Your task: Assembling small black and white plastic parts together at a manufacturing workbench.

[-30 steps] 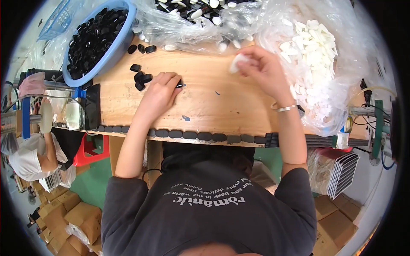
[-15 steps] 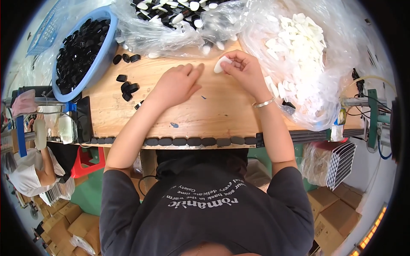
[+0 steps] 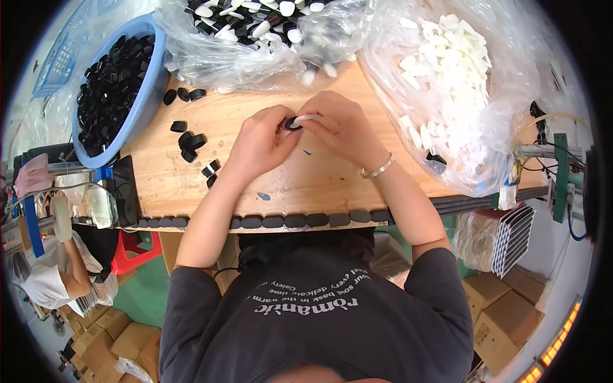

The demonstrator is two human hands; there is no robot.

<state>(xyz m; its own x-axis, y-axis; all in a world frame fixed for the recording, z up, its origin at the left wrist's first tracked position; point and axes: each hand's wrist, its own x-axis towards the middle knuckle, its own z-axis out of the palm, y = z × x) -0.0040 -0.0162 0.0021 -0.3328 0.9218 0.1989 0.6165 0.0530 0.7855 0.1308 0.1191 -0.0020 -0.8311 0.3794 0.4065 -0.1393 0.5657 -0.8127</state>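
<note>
Over the middle of the wooden table [image 3: 306, 185] my two hands meet. My left hand [image 3: 260, 142] is closed on a small black oval cap [image 3: 291, 125], pinched between thumb and fingers. A flat white oval piece [image 3: 308, 117] is held edge-on by my right hand [image 3: 338, 122], its tip at the black cap. Whether it is inside the cap or only touching it, I cannot tell. Several loose black caps [image 3: 185, 140] lie to the left of my left hand. At the right, many white pieces [image 3: 456, 57] are heaped on clear plastic.
A blue basin [image 3: 121, 143] full of black caps stands at the left. Clear plastic [image 3: 255, 67] at the back holds mixed black and white pieces [image 3: 255, 19]. Dark oval pads [image 3: 316, 219] line the table's front edge. Another person [image 3: 51, 268] sits at far left.
My right hand has brought the white piece left and down to my left hand. My left hand, open before, now grips a black cap. The view has shifted slightly.
</note>
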